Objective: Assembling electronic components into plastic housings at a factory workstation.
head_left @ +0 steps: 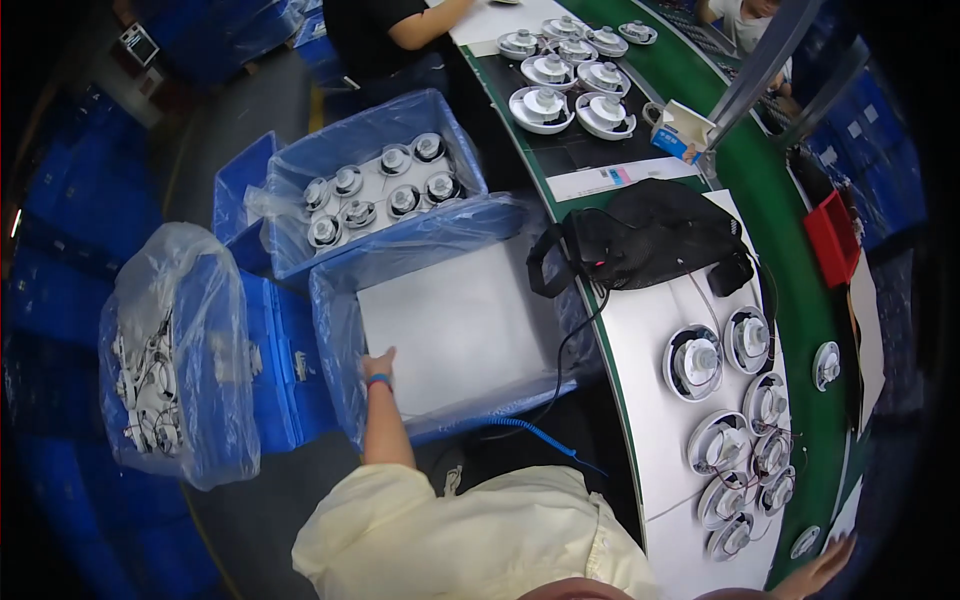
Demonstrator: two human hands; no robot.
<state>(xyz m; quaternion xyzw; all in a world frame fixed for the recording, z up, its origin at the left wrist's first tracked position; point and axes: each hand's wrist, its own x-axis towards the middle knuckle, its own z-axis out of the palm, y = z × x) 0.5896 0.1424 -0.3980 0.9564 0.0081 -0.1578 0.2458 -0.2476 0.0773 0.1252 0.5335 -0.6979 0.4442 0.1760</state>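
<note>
My left hand [378, 366], with a blue band on the wrist, reaches into a plastic-lined blue bin [340, 400]. It touches the left edge of a flat white sheet [460, 325] lying inside, thumb apart from the fingers. My right hand [822, 572] is at the far lower right, open with fingers stretched out. It is near a small round white part [805, 542] on the green conveyor belt and beside a white paper [846, 512]. Nothing shows in its grasp.
Another lined bin [375, 235] holds several round lamp-like units. A plastic-covered bin [180, 360] with wired parts stands left. Several units [692, 362] sit on the white bench right, behind them a black bag [660, 235] with a hanging cable. Co-workers [400, 40] are beyond.
</note>
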